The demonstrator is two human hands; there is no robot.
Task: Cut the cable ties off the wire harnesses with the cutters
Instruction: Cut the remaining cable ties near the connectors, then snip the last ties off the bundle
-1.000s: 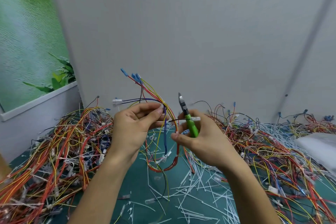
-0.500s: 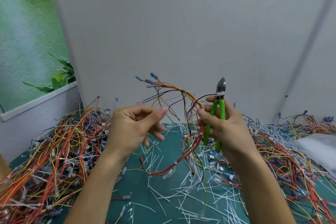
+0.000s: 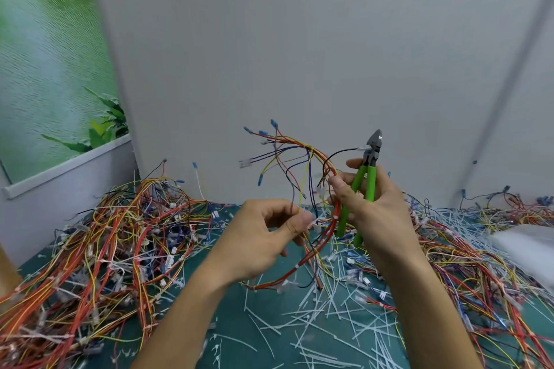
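Observation:
My right hand [image 3: 368,207] grips the green-handled cutters [image 3: 364,186], jaws pointing up, and also pinches a wire harness [image 3: 302,159] between thumb and fingers. The harness arcs up and left, its red, yellow and blue wires fanning out to blue terminals; its lower red part hangs down to the mat. A small white piece sits at the cutter jaws on a black wire. My left hand [image 3: 263,237] is lower, fingers curled around the hanging wires near a white cable tie [image 3: 314,223].
A big heap of tied harnesses [image 3: 105,249] covers the green mat [image 3: 230,335] on the left. Another heap [image 3: 479,263] lies on the right. Several cut white ties [image 3: 323,317] litter the middle. A white bag [image 3: 527,246] sits far right. Grey walls stand behind.
The harness passed from my left hand to my right, which rose and turned the cutters upright. My left hand dropped lower and closed on the hanging wires.

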